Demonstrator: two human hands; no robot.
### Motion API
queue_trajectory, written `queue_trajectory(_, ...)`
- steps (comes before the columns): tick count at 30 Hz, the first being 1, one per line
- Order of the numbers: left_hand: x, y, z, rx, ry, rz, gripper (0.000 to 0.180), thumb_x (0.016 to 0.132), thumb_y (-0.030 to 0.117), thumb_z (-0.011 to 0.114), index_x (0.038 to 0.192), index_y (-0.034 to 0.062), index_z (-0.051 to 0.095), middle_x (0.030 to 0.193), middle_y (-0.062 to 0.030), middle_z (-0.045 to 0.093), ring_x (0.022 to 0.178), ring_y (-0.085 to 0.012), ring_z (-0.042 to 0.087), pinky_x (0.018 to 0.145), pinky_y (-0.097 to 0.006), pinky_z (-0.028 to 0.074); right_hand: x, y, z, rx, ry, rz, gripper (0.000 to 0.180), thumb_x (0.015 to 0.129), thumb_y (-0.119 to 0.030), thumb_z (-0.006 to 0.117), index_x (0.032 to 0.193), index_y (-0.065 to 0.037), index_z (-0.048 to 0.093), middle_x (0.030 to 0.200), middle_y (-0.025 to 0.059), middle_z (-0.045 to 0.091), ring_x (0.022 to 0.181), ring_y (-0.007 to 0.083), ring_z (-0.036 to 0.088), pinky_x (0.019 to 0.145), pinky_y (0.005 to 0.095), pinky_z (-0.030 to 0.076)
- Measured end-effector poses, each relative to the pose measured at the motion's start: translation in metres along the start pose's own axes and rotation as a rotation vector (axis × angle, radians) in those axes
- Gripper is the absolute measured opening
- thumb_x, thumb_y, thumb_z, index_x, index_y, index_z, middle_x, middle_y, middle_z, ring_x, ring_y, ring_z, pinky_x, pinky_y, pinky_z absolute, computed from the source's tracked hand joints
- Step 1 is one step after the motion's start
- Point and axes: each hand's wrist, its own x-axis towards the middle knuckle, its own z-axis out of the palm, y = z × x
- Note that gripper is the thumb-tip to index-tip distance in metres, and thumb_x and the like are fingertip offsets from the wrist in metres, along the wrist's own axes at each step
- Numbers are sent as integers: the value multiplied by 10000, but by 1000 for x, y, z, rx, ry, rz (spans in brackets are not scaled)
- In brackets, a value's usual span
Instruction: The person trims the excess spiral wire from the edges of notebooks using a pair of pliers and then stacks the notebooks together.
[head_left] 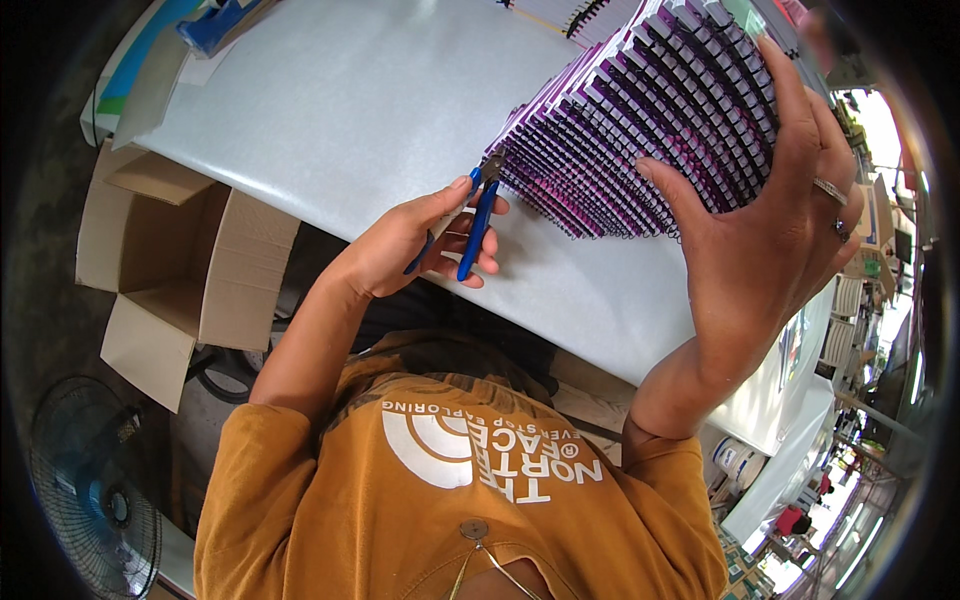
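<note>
My left hand point(420, 235) grips a pair of blue-handled wire cutters point(478, 222), the jaws pointing up and away from me. Those jaws are at the near left corner of a tall stack of wire-bound notebooks point(610, 140), touching it or just beside it; which, I cannot tell. Purple page edges and rows of black wire loops show along the stack's side. Against the upper right of the stack rests my right hand point(770, 200), thumb and fingers spread wide over the bound edges. A ring shows on two of its fingers.
The stack stands on a pale grey table point(330, 110). An open cardboard box point(170, 260) is below its left edge, with a fan point(105, 500) nearer me. A blue tool point(215, 28) lies at the far left. Another wire-bound book point(575, 18) lies behind the stack.
</note>
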Motion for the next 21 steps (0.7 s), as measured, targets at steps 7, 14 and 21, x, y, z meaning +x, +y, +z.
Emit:
queue_trajectory(7, 2, 4, -1, 167, 96, -12, 522, 971, 490, 321, 1140, 40, 525, 852, -77, 592, 810, -204, 615, 703, -351, 488, 1, -12, -14, 203, -21, 76, 943, 494, -328, 866, 1335, -261, 444, 1190, 2, 595, 1089, 170, 561, 952, 334, 431)
queue_trajectory(14, 13, -23, 23, 1149, 658, 299, 501, 976, 458, 337, 1124, -8, 446, 961, -207, 584, 803, -346, 612, 712, -446, 465, 4, -14, -15, 234, -22, 68, 931, 491, -297, 869, 1324, -239, 457, 1185, 15, 598, 1075, 183, 569, 940, 339, 440)
queue_trajectory(21, 7, -24, -1, -257, -88, 1, 629, 963, 518, 281, 1290, 1, 428, 1077, -176, 591, 997, -310, 611, 856, -430, 498, 1, -10, -12, 192, -17, 51, 935, 497, -306, 868, 1328, -243, 445, 1175, 36, 604, 1018, 190, 613, 909, 328, 485)
